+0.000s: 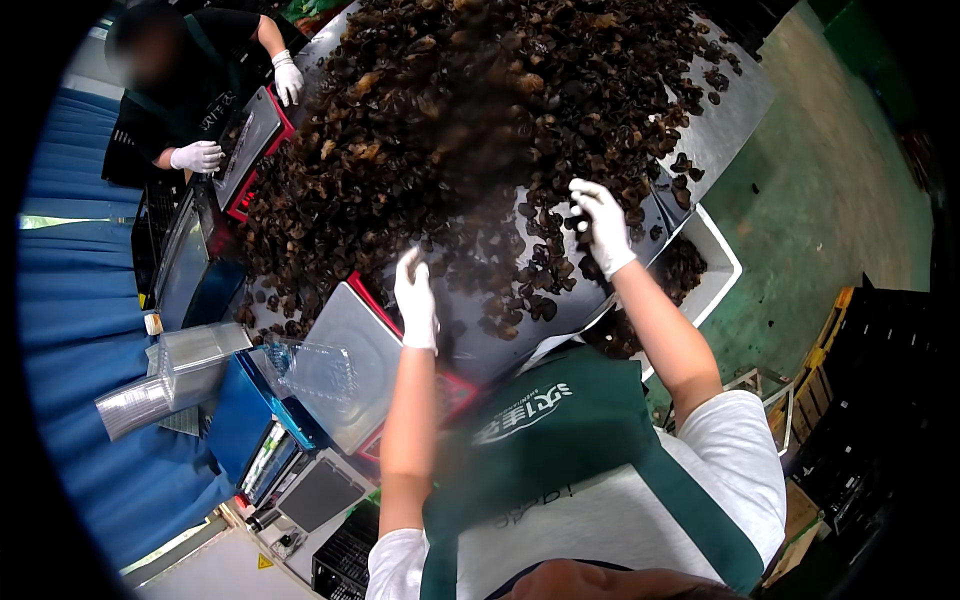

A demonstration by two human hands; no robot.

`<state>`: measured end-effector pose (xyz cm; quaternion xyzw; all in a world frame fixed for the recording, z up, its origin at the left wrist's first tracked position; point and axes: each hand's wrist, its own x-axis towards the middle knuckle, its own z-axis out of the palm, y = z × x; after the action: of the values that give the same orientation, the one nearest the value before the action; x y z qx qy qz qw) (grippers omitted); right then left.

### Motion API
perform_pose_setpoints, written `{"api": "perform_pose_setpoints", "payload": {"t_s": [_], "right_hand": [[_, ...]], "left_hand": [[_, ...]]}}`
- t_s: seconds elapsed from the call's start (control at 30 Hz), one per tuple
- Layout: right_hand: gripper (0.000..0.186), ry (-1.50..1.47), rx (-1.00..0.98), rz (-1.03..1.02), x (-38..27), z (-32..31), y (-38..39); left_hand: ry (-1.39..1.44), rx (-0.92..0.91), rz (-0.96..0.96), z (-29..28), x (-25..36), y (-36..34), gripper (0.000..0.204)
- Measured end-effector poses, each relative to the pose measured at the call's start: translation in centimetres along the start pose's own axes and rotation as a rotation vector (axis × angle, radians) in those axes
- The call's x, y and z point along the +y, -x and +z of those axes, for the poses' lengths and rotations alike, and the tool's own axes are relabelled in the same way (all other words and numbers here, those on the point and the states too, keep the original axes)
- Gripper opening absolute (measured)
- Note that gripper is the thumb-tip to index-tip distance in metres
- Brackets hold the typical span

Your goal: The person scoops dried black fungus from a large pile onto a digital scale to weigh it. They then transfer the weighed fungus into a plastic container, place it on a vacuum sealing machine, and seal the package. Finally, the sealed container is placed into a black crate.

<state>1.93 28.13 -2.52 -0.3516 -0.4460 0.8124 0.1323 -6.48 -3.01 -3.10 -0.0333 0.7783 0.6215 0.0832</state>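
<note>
A large heap of dark brown wood ear mushrooms (pixel 430 120) covers the grey metal table (pixel 490 345). My left hand (pixel 416 305), in a white glove, is held at the near left edge of the heap, beside a red-framed scale (pixel 345 370). Its fingers point away from me, with the thumb apart, and nothing shows in them. To the right, my right hand (pixel 603 230), also gloved, hovers by the scattered mushrooms at the heap's near right side. Its fingers are bent but apart, and I see nothing held. Whether either hand touches a mushroom, I cannot tell.
A white bin (pixel 722 265) with mushrooms stands against the table's right edge. Clear plastic trays (pixel 200 360) and a blue box (pixel 250 410) are at the left. Across the far left corner, a gloved co-worker (pixel 190 100) stands by another red-framed scale (pixel 250 150).
</note>
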Motion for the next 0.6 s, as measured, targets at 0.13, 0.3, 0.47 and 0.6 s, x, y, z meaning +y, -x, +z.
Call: {"api": "perform_pose_setpoints", "payload": {"t_s": [0.13, 0.3, 0.47, 0.6], "right_hand": [[0.032, 0.426, -0.007, -0.357, -0.6, -1.0, -1.7], [0.049, 1.228, 0.156, -0.745, 1.7, 1.5, -3.3], [0.032, 1.065, -0.383, -0.533, 3.3, 3.8, -1.7], [0.039, 1.038, -0.177, -0.407, 2.1, 5.3, -0.2]], "left_hand": [[-0.481, 0.006, 0.309, 2.3, -1.6, -4.8, 0.045], [-0.66, -0.042, 0.255, 5.0, -0.8, -5.1, 0.043], [-0.463, -0.155, 0.137, 3.9, 0.6, -2.1, 0.022], [-0.449, 0.001, 0.112, 2.9, -0.1, -1.1, 0.027]]}}
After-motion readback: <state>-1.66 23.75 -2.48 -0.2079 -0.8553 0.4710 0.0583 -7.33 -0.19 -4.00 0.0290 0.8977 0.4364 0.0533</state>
